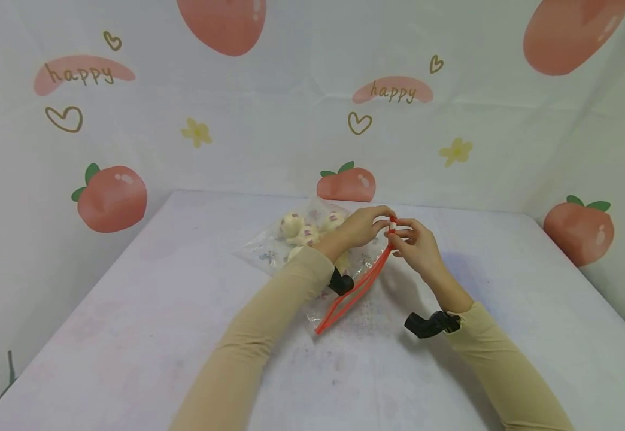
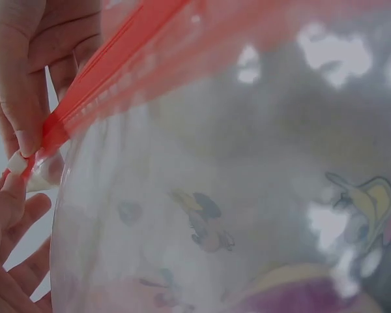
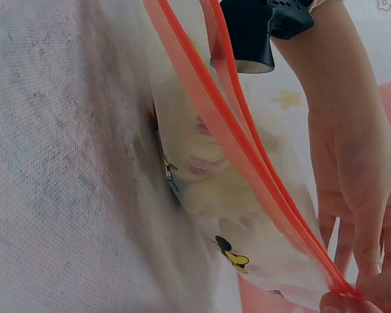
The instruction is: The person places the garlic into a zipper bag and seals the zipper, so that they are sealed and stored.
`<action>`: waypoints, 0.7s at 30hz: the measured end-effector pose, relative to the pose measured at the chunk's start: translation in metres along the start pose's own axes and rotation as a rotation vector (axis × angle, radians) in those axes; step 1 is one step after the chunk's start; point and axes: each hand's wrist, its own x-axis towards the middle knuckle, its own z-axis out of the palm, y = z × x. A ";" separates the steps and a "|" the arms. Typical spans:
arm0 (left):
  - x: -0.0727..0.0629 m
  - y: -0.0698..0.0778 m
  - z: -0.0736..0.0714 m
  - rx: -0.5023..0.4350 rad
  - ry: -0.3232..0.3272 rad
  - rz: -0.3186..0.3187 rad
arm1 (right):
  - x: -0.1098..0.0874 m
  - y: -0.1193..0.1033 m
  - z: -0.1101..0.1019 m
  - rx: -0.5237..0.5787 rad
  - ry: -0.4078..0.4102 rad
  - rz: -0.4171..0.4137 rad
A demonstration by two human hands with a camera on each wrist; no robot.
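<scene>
A clear zip bag (image 1: pixel 269 251) printed with small cartoon figures lies on the table. Several round cream-coloured things with purple marks (image 1: pixel 293 224) are inside it. Its red zip strips (image 1: pixel 352 293) stand apart along the mouth and converge at the far right corner, where a white slider (image 1: pixel 393 227) sits. My left hand (image 1: pixel 363 226) reaches over the bag and pinches this corner from the left. From the right, my right hand (image 1: pixel 417 245) pinches the red strip right beside the slider. In the right wrist view, the red strips (image 3: pixel 238 140) meet at the fingertips.
The bag rests on a pale, faintly patterned tabletop (image 1: pixel 145 311). A white backdrop (image 1: pixel 275 149) with fruit prints and "happy" lettering hangs behind and at the sides. Black wrist cameras (image 1: pixel 431 325) jut from both sleeves, the left one close over the bag.
</scene>
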 end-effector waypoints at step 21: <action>0.001 0.004 0.008 0.077 0.073 -0.130 | 0.006 0.003 0.001 -0.099 0.077 -0.020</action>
